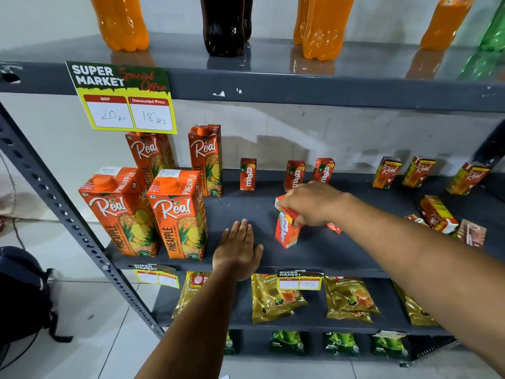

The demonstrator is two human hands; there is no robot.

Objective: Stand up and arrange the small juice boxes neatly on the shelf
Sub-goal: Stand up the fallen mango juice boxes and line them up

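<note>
Two hands (237, 250), one gripped juice box (285, 231), three upright (248, 174)

Three small red-orange cardboard mango juice boxes (248, 174) stand upright along the far edge of the dark grey metal shelf (314, 253), one to the left and two close together at centre. A fourth such box (285, 231) stands tilted nearer the front, with another lying flat just to its right (334, 227). Far right, three small orange-red boxes (418, 171) stand at the back, and others (437, 213) lie toppled nearer.
</note>
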